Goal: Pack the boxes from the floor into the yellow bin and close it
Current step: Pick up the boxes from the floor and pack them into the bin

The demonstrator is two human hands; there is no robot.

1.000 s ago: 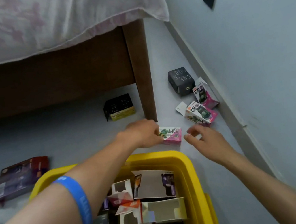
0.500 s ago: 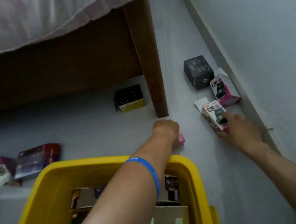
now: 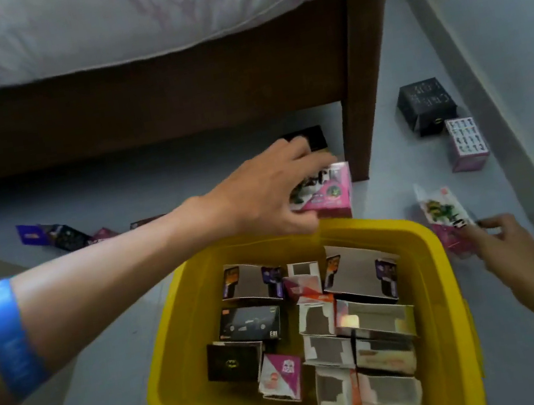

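Yellow bin (image 3: 438, 267) at six o'clock stands uncovered and part-filled, the left hand (image 3: 268, 198) gripping a pink box (image 3: 330, 193) above its twelve o'clock rim for dropping in, the right hand (image 3: 500, 243) pinching a second pink box (image 3: 448, 220) at three o'clock.

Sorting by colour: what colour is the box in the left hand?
Pink small cardboard box, held by the left hand; head view.
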